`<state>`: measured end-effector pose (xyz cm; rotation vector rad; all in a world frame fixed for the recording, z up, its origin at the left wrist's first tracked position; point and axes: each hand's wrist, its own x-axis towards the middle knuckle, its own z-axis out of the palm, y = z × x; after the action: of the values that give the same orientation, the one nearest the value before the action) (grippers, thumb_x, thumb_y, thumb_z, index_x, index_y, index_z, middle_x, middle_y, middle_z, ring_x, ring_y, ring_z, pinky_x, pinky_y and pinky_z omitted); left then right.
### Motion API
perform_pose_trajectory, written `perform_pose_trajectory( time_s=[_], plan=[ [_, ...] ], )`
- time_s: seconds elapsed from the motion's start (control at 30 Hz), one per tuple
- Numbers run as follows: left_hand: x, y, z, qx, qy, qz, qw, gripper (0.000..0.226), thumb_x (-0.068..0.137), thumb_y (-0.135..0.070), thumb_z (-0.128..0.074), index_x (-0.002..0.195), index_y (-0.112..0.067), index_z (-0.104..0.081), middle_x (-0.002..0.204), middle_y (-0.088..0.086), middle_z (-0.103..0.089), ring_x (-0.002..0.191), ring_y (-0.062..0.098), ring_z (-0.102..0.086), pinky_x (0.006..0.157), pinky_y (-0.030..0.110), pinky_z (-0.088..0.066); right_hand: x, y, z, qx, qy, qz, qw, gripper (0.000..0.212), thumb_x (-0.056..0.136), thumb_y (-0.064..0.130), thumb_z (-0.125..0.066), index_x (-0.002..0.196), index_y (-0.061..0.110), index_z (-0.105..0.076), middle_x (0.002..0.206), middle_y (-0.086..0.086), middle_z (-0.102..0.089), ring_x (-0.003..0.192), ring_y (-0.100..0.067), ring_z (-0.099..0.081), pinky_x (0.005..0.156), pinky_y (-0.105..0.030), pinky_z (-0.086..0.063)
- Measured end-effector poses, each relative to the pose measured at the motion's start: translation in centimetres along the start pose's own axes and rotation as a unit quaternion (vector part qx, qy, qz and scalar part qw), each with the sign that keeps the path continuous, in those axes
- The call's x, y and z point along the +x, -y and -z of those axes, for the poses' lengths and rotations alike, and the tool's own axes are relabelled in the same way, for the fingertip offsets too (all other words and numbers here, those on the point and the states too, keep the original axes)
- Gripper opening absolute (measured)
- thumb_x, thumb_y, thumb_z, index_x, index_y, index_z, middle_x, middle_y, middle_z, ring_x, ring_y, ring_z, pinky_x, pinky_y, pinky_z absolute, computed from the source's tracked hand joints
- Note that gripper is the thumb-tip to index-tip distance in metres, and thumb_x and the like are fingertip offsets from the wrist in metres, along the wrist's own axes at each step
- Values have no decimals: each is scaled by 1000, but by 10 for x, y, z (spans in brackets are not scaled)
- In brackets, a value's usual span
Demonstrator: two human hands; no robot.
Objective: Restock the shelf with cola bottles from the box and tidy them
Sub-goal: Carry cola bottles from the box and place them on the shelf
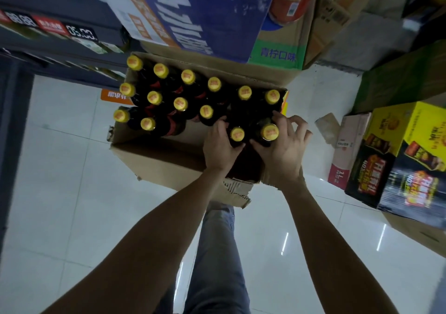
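While you stand over the open brown cardboard box (154, 159) on the pale tiled floor (60, 169), its dark yellow-capped cola bottles (154, 97) stand upright, long axes vertical, caps toward you. Your left hand (220, 148) curls its fingers around one near-row bottle (237, 135); your right hand (284, 147) grips the neighbouring bottle (269, 132).

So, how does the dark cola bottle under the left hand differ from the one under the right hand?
The left hand grips the dark yellow-capped cola bottle nearer the box middle; the right hand grips the dark yellow-capped bottle beside the right wall of the brown cardboard box. The right one's cap sits slightly higher in the picture and looks larger. Both stand upright, capped, in the box.
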<state>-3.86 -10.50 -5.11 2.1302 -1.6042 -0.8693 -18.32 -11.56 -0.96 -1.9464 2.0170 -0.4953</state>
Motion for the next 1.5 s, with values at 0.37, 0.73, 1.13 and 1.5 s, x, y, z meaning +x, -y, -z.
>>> perform_pose_trajectory(
  time_s=[0.37,0.73,1.13,1.5],
  plan=[
    [-107,-5,176,-375,-111,40,919,69,61,-13,-89,112,-28,-46,103,-21,-63,102,3,-61,86,22,-49,-13,119,116,338,128,6,932,64,70,23,-83,120,28,-43,119,-7,-57,111,-22,-56,85,-27,-51],
    [-218,101,323,-505,-375,142,764,55,68,-40,-68,119,-28,-50,108,-10,-65,103,9,-62,90,25,-49,-62,328,63,431,405,56,804,72,65,39,-81,126,31,-43,118,12,-58,110,-8,-57,95,-29,-47],
    [-462,329,462,-437,-535,219,689,48,73,-30,-69,115,-27,-47,104,2,-61,91,6,-63,83,22,-50,-289,603,-46,305,495,312,751,51,75,25,-79,113,29,-45,96,19,-61,86,3,-60,76,-9,-44],
    [-614,506,642,-262,-685,245,634,73,55,-47,-75,118,-32,-42,111,-16,-56,98,-14,-55,85,4,-40,-461,865,-107,324,503,452,662,59,66,21,-85,109,22,-46,99,20,-59,89,14,-57,72,-3,-42]
  ],
)
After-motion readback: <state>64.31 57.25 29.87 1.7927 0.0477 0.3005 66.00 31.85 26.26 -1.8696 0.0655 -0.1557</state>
